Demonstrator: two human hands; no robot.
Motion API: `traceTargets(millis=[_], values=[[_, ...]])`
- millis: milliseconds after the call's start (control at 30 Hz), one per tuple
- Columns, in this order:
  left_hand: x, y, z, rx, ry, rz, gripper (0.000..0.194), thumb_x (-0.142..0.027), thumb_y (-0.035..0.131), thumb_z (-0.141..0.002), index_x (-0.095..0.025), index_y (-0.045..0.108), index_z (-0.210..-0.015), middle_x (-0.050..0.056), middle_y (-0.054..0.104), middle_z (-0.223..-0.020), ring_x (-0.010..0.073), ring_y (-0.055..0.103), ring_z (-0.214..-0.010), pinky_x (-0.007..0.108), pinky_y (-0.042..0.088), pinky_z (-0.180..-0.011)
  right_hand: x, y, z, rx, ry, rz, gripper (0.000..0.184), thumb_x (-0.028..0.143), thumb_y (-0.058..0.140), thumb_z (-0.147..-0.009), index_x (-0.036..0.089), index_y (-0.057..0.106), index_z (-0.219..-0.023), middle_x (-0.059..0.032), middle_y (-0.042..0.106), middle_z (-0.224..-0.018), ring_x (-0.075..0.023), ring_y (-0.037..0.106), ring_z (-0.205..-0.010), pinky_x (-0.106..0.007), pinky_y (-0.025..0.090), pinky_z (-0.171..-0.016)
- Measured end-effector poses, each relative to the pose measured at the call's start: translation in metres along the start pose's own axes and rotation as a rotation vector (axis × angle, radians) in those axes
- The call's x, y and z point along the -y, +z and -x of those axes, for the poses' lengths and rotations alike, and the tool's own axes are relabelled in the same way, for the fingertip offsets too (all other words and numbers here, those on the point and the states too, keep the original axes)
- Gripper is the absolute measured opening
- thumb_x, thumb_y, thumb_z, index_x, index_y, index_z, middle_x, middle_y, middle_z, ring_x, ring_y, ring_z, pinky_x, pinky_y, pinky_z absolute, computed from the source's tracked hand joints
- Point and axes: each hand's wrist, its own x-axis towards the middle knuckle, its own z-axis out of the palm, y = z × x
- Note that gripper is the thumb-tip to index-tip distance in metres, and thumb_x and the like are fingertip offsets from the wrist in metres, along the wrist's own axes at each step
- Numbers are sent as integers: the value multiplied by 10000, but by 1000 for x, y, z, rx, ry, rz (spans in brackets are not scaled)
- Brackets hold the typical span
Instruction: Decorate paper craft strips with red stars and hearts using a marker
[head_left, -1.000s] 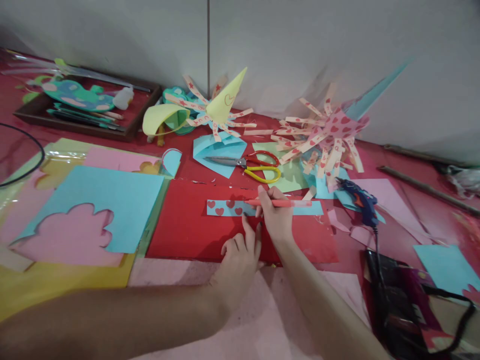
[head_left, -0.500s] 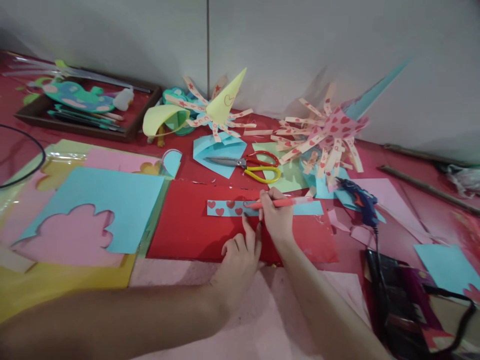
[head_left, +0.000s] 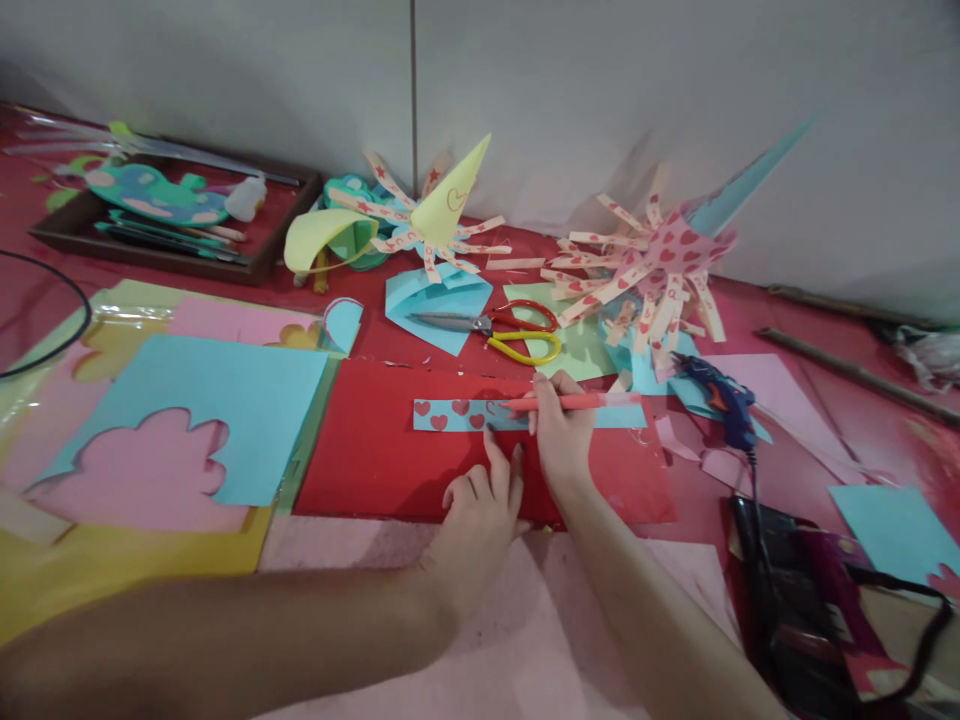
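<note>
A light blue paper strip (head_left: 442,415) with several red hearts lies across a red board (head_left: 375,470). My right hand (head_left: 564,435) grips a red pen (head_left: 574,402), its tip on the strip at a partly drawn heart outline. From below, my left hand (head_left: 480,505) reaches onto the board; its stretched index fingertip touches the strip's lower edge, and the other fingers rest bent or spread on the board. It holds nothing. Beyond the board lie scissors (head_left: 517,330) with one red and one yellow handle, on blue and green paper.
Paper cone figures, one yellow (head_left: 450,200) and one pink and blue (head_left: 690,240), stand by the wall. A dark glue gun (head_left: 724,400) with a cord lies right. Cut blue paper (head_left: 247,400) covers other sheets left, below a brown tray (head_left: 262,255). A black bag (head_left: 780,600) sits at lower right.
My right hand and the red pen have shifted slightly to the right and up along the strip, uncovering more of the red curve. My left hand stays in place.
</note>
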Motion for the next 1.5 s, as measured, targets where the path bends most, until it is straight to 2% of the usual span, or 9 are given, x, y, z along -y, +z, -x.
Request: traceTargets(millis=[200,367,633,867,1033,1333,1500], values=[[0,-2,0,24,6,-24,538,-444,351,-871,-108,421,-1286,220,488,-1280,147,540,-614,286,432,-506,0,0,-1,33,-3,54,323,299,471,-821,216,336,-540,102,358,-344,-99,521,-393,-199,384,-448],[1,-2,-1,21,10,-3,506,-429,377,-866,-83,491,-1218,250,486,-1268,149,545,-612,287,426,-496,-1,1,0,40,-24,91,332,323,456,-835,212,347,-542,95,383,-359,-95,530,-402,-192,374,-440],[1,-2,-2,15,2,26,488,-410,405,-861,-95,489,-1224,260,471,-1278,148,543,-611,285,418,-491,2,2,2,12,-29,109,346,345,462,-834,216,333,-540,90,390,-360,-99,523,-394,-199,382,-434],[0,-1,-1,15,-20,81,532,-393,439,-850,-91,418,-1288,261,464,-1285,146,537,-625,285,422,-500,3,2,2,-11,-11,119,331,351,453,-830,220,317,-557,96,357,-370,-101,531,-399,-194,386,-430],[0,-1,-1,3,-4,3,557,-422,408,-856,-87,397,-1301,263,469,-1278,149,536,-613,286,419,-493,0,1,1,-13,-1,106,301,353,451,-823,219,330,-582,95,398,-422,-88,513,-382,-195,396,-430],[0,1,0,-6,-22,42,555,-419,415,-855,-93,395,-1303,259,478,-1272,146,529,-613,289,418,-500,-1,1,1,-41,14,85,285,277,457,-796,214,315,-557,94,398,-442,-71,464,-367,-188,371,-414],[0,0,0,-10,-2,-3,558,-428,394,-860,-87,395,-1302,245,511,-1243,149,526,-595,289,415,-490,1,2,0,-63,-2,116,295,237,453,-772,213,287,-529,92,314,-440,-59,373,-380,-182,293,-396]])
